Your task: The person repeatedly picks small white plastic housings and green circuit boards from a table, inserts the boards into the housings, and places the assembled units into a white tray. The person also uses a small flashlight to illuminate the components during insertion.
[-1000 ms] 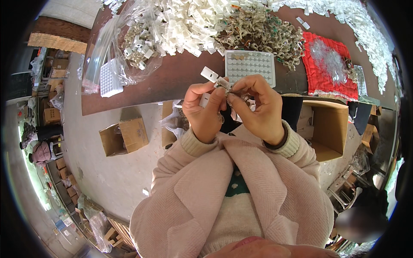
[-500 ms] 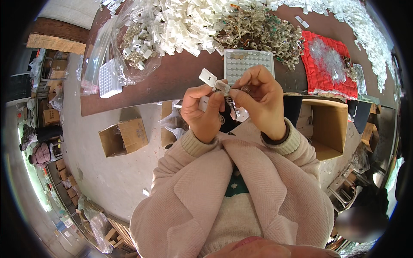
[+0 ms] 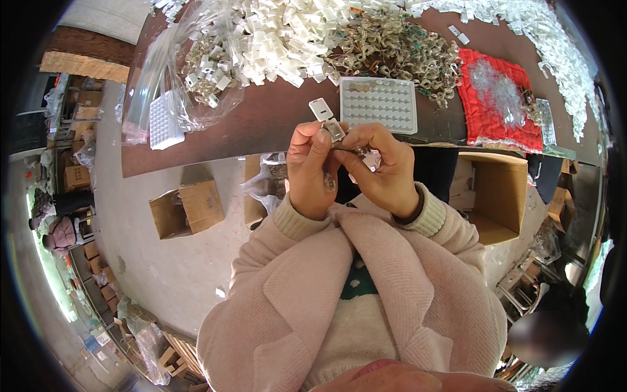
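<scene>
My left hand (image 3: 311,173) pinches a small plastic case with a raised white lid (image 3: 321,109) and a clear lower part (image 3: 334,130). A slot shows in the lid. Close beside it, my right hand (image 3: 385,170) is closed, its thumb and fingertips meeting at the lower end of the case. Small shiny pieces (image 3: 369,159), one pale and pointed, lie within the curled right fingers; their kind is too small to tell. Another small clear piece (image 3: 329,181) shows at the left palm. Both hands are in front of the table edge, below a tray of round discs (image 3: 385,108).
Heaps of white plastic cases (image 3: 281,39) and clear parts with wires (image 3: 398,49) cover the back of the brown table (image 3: 261,127). At right lies a red cloth (image 3: 473,104) bearing clear bits. Cardboard boxes (image 3: 202,206) stand on the floor, and a person (image 3: 548,326) is at lower right.
The case has tipped more upright and moved slightly right. My right hand has lowered and curled inward, with its fingers now closer to my left hand; shiny pieces show within them.
</scene>
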`<state>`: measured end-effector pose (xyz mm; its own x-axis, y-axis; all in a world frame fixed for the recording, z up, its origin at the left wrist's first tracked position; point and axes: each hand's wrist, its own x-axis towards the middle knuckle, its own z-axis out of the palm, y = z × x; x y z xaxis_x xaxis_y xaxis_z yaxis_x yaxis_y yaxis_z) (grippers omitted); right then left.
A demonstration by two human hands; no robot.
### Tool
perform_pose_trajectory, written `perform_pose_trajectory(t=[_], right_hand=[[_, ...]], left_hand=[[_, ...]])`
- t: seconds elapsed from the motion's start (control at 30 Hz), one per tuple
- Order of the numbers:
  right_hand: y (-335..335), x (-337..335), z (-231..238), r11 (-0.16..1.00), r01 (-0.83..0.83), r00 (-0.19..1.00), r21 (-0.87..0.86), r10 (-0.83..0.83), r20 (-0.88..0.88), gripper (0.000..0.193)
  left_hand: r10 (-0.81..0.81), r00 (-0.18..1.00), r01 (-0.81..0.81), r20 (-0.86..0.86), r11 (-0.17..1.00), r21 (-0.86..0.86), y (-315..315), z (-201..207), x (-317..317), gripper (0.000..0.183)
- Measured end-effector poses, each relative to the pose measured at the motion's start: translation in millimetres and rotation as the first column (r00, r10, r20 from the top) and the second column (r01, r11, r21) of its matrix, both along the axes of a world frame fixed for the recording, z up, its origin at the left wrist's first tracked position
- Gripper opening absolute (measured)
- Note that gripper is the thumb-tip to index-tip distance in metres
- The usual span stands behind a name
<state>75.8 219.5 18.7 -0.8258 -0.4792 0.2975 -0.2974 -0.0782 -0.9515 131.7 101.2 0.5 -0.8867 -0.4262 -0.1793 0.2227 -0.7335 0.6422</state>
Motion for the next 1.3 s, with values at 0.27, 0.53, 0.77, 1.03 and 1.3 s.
perform_pose_trajectory(t=[0.27, 0.53, 0.77, 1.03, 1.3], right_hand=[[-1.0, 0.1, 10.1, 0.981, 0.181, 0.972, 0.073, -0.167, -0.163, 0.028], [-11.4, -1.2, 9.3, 0.959, 0.281, 0.879, 0.023, -0.248, -0.408, 0.03], [-13.6, 5.8, 6.4, 0.984, 0.177, 0.966, 0.017, -0.17, -0.195, 0.029], [7.3, -17.4, 10.0, 0.993, 0.045, 0.955, 0.106, -0.012, -0.298, 0.025], [17.8, -83.4, -10.6, 0.884, 0.303, 0.879, 0.355, -0.115, -0.463, 0.016]], left_hand=[[0.006, 0.995, -0.029, -0.1, 0.974, -0.227, -7.2, -9.9, -0.4, 0.009], [0.092, 0.992, -0.109, -0.087, 0.968, -0.224, 0.0, -3.2, 1.6, 0.011], [0.047, 0.996, -0.052, -0.075, 0.997, -0.065, 0.6, -3.2, 2.2, 0.01], [0.01, 0.998, -0.018, -0.065, 0.994, -0.111, -10.2, -6.5, -1.0, 0.009], [-0.033, 0.999, 0.032, -0.01, 0.999, -0.024, -25.3, -18.7, -2.1, 0.009]])
